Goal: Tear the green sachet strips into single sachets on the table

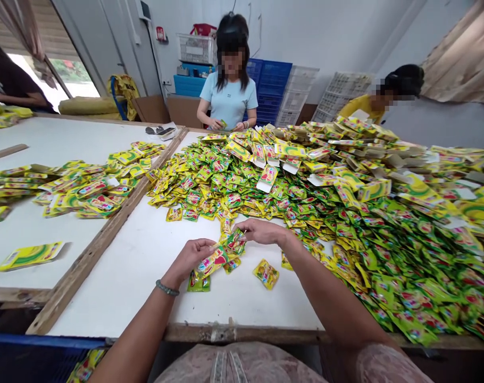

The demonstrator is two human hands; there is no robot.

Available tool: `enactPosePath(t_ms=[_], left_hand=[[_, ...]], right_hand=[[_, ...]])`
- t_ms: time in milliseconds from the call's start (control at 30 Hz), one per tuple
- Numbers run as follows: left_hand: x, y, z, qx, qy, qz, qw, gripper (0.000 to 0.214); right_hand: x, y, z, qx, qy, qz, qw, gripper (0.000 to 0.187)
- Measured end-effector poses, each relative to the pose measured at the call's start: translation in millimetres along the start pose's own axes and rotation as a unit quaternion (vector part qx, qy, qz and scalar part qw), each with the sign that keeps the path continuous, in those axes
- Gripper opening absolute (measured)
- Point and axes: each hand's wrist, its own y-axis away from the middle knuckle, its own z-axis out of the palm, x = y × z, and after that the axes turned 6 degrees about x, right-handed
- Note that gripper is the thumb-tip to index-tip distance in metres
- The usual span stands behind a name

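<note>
My left hand [190, 259], a beaded bracelet at its wrist, grips a small yellow printed carton [213, 262] tilted over the white table. My right hand [261, 232] pinches a green candy packet [236, 241] at the carton's upper right end. Whether the packet is partly inside the carton I cannot tell. Beneath the carton lies another green packet [199, 282], partly covered. A yellow packet [266, 274] rests by itself on the table, right of both hands. Just beyond my fingers spreads a large heap of yellow and green packets [222, 183].
Yellow cartons [357, 154] are strewn over the heap's back and right. A wooden strip [106, 234] divides the table; left of it are piled cartons [94, 189] and one single carton [30, 255]. Opposite stands a co-worker [228, 96]; another person [380, 98] bends at the right.
</note>
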Motion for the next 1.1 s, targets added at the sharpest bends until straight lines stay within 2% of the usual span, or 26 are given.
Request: enactPosePath(t_ms=[100,333,500,633,700,833,900,1000,1100], left_hand=[[1.1,1.0,2.6,-0.004,0.001,0.003,1.000,0.039],[-1.0,-1.5,6.9,0.033,-0.050,0.044,0.997,0.040],[-2.6,-3.3,6.6,0.032,-0.014,0.051,0.998,0.036],[-1.1,-2.5,8.2,0.030,0.007,0.041,0.999,0.036],[-0.2,-1.6,8.4,0.036,0.018,0.034,0.999,0.036],[0.4,0.2,7.4,0.015,0.020,0.029,0.999,0.035],[0.1,0.3,6.7,-0.002,0.012,0.026,1.000,0.032],[-1.1,-1.0,5.2,0.007,0.022,0.033,0.999,0.031],[-1.9,-3.3,3.7,0.032,0.038,0.045,0.998,0.032]], right_hand=[[-0.6,-4.4,3.1,0.017,0.020,0.005,1.000,0.020],[-0.4,-4.3,15.8,0.086,0.098,0.032,0.991,0.008],[9.7,2.4,24.7,0.169,-0.001,0.072,0.983,0.016],[23.3,0.6,37.3,0.261,-0.049,0.055,0.963,0.014],[24.3,-0.4,39.4,0.260,-0.051,0.032,0.964,0.011],[14.3,-2.2,37.5,0.185,-0.024,-0.003,0.982,0.007],[9.0,-3.7,36.9,0.169,-0.011,-0.002,0.986,0.010],[5.2,-3.5,35.2,0.232,-0.016,0.011,0.972,0.015],[2.9,1.7,29.7,0.289,-0.024,0.059,0.955,0.017]])
